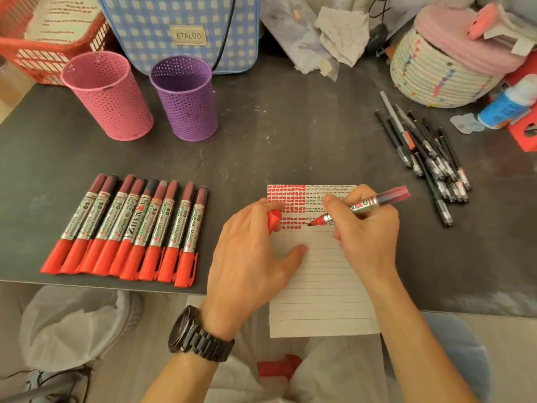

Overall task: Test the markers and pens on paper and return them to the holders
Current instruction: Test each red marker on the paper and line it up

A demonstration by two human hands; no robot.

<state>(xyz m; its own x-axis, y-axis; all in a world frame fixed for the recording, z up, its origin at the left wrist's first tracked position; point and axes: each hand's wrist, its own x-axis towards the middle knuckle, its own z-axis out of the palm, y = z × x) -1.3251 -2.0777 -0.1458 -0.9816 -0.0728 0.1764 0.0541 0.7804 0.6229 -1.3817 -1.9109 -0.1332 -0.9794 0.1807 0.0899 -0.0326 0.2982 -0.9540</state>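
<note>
Red markers (136, 225): nine lie capped, right hand (369, 228) holds one.

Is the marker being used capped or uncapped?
Uncapped: the marker has its bare tip on the paper; the left hand holds its red cap.

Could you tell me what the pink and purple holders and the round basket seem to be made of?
The pink holder and purple holder look like thin perforated metal, painted with a soft sheen: regular punched holes, rolled rims; plastic is possible. The round basket looks like coiled rope, matte, with coloured stitching.
</note>
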